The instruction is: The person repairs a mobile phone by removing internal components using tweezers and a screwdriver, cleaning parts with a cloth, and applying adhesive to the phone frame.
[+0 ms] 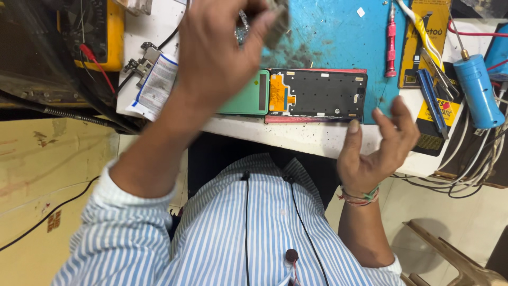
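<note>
— What's nearest, and what can't you make out?

— Nearest is the person's striped shirt (pixel 238 233), with two thin dark cords running down it; their lower ends are cut off by the frame. At far right a wooden chair (pixel 450 259) shows only a corner.

— And the hands?

— The right hand (pixel 378 140) hangs just off the bench edge, palm up, fingers loosely curled and spread, holding nothing. Its fingertips sit just beside the right end of the dark phone frame (pixel 317 94), without clearly touching it. The left hand (pixel 217 47) is raised over the bench, seen from the back, thumb and fingers pinched on a small grey piece (pixel 279 21). That piece is blurred and partly cut off at the top, so I cannot tell what it is.

— Where does the phone frame lie?

— Flat on the blue mat (pixel 328 37), near the bench's front edge, with an orange flex strip at its left end. A green panel (pixel 246 98) lies touching that end, half hidden under the left wrist.

— Counts further back?

— One red screwdriver (pixel 391 42), one blue cylinder (pixel 478 90) with wires, one pair of tweezers (pixel 436 66), one yellow meter (pixel 98 32) cut off at the top left, one hinge (pixel 142 61).
</note>
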